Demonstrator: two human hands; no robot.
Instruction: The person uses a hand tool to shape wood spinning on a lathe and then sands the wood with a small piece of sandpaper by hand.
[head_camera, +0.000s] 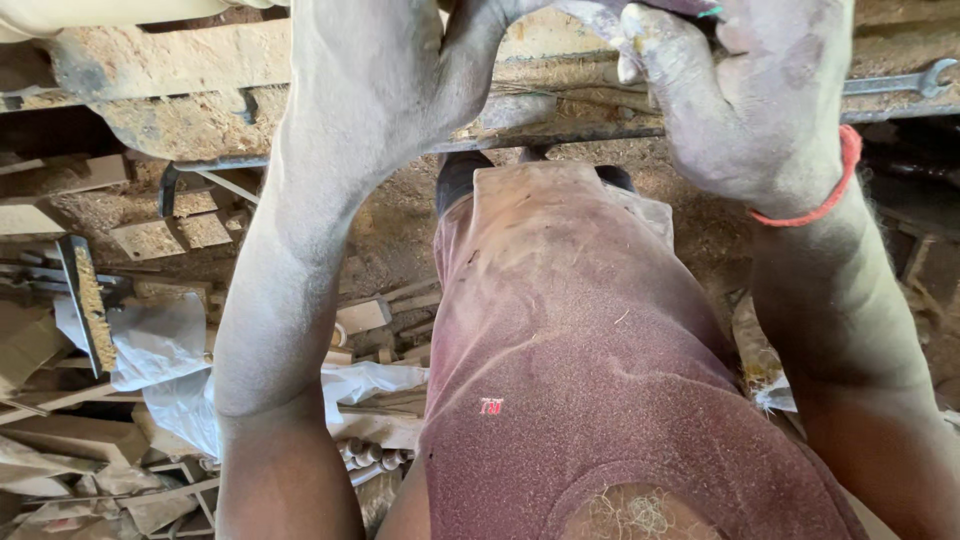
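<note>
At twelve o'clock, the left hand (385, 75) pressed down on the dusty edge of the tabletop (150, 60), thumb spread toward a steel bar (560, 135) that ran along that edge. Its fingers ran out of view at the top, so whether its grip was closed could not be told. At one o'clock, the right hand (745, 100) curled over something at the top edge; only a dark sliver with a green tip (705, 10) showed, and what it was could not be told. That grip looked pressed together around it, fingers bent. A red band (835, 190) circled the right wrist. Both hands and forearms were grey with sawdust.

A spanner (900, 82) lay on the tabletop at two o'clock, just beyond the right hand.

Below the bar, at six o'clock, hung the person's maroon shirt (580, 370), speckled with dust.

At eight o'clock, on the floor, lay wood offcuts (365, 315), white plastic sheeting (160, 345) and a narrow strip heaped with sawdust (90, 305). Turned wooden pieces (370, 455) sat near seven o'clock.
</note>
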